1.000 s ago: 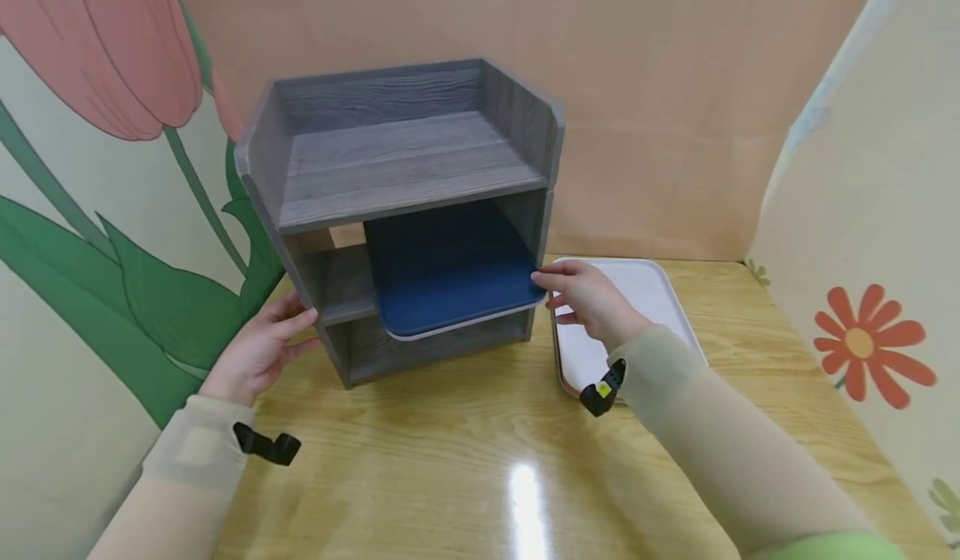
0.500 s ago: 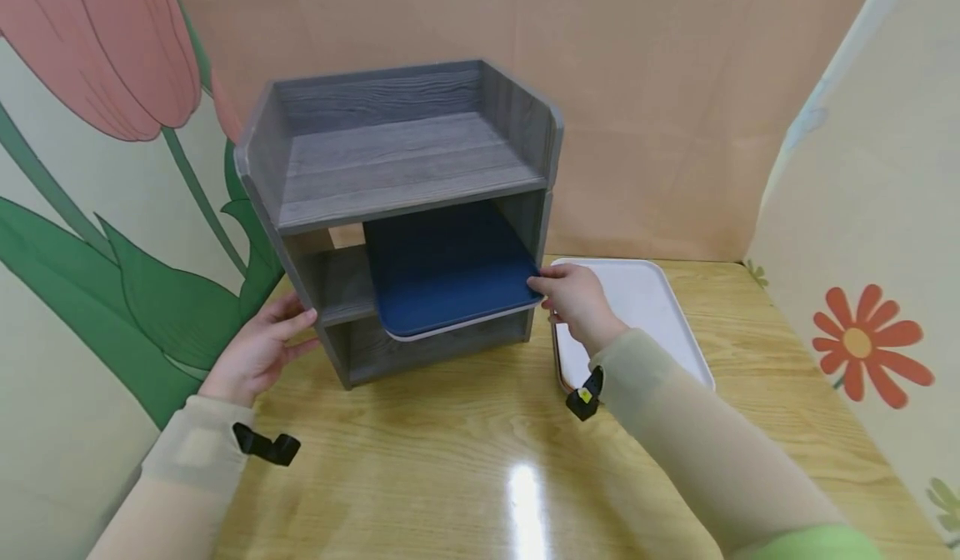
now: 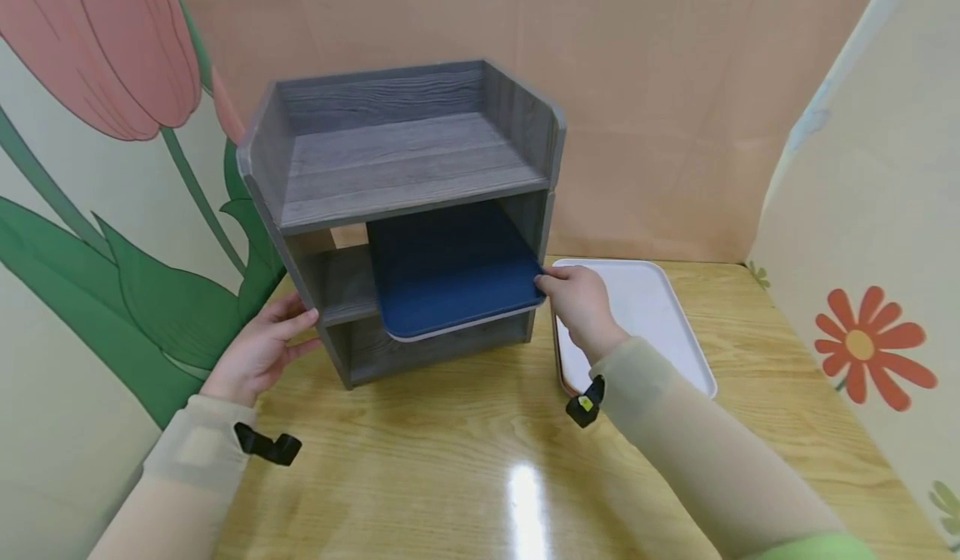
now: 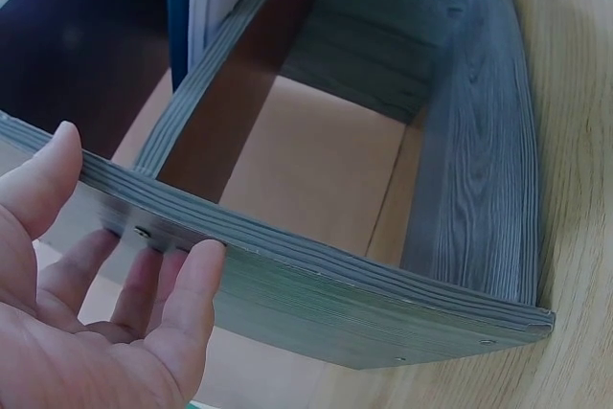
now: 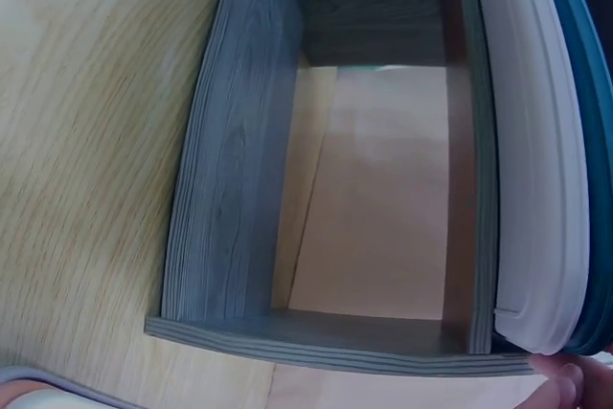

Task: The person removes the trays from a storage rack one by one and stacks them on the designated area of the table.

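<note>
A blue tray (image 3: 457,277) lies on the middle shelf of a grey wooden rack (image 3: 405,156), its front edge jutting out. Directly beneath it, the right wrist view shows a white tray (image 5: 536,150). My right hand (image 3: 588,314) pinches the blue tray's front right corner; its fingertips are partly hidden. On the other side my left hand (image 3: 258,347) rests its fingers against the rack's left side panel (image 4: 287,284), fingers loosely bent. The rack's lower compartment (image 5: 374,189) holds nothing visible.
Right of the rack, a white tray (image 3: 648,310) lies on the wooden table (image 3: 435,460), with the edge of another tray showing below it. A tulip-patterned wall (image 3: 112,210) stands close on the left, a flower-patterned one (image 3: 862,210) on the right.
My right hand has shifted slightly from the blue tray's right edge and taken a closer pinch on its corner. My left hand, the rack and the trays look about the same.
</note>
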`<state>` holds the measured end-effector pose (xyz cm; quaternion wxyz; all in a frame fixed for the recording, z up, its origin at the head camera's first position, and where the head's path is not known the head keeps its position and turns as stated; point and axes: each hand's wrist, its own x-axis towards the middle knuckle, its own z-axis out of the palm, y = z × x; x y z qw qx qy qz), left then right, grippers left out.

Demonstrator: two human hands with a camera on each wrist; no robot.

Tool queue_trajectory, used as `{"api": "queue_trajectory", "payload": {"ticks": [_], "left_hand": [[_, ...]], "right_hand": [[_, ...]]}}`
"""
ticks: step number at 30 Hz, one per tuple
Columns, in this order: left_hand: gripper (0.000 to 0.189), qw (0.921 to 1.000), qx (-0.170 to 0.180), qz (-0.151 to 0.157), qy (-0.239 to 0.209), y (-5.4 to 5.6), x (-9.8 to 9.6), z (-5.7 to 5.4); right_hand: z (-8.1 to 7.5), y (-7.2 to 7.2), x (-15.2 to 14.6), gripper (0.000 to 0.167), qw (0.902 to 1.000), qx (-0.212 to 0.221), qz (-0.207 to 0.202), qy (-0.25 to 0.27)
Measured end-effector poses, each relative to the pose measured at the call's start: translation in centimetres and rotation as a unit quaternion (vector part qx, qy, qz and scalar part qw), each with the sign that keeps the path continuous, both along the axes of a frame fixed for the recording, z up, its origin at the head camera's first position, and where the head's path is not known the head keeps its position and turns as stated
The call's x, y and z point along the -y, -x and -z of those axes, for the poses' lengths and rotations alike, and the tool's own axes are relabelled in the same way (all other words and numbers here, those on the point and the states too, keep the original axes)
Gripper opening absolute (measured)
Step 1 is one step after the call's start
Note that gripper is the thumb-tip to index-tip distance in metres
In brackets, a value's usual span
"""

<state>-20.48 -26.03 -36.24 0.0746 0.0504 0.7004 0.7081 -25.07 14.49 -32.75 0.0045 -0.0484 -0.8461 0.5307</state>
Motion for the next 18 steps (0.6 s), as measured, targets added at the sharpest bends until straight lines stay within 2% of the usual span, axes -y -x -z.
{"api": "queue_trajectory", "payload": {"ticks": [8,13,18], "left_hand": [[0.052,1.0000,0.002,0.002,-0.002,0.1,0.1,0.0],[0.050,1.0000,0.003,0.002,0.000,0.0,0.1,0.0],[0.048,1.0000,0.003,0.003,-0.004,0.1,0.2,0.1]], "right_hand": [[-0.5,-0.7,-0.4,0.036,0.9960,0.009,0.021,0.086],[-0.9,-0.8,-0.4,0.034,0.9862,0.029,0.001,0.163],[-1.3,-1.0,-0.6,0.043,0.9763,0.052,-0.024,0.209]]}}
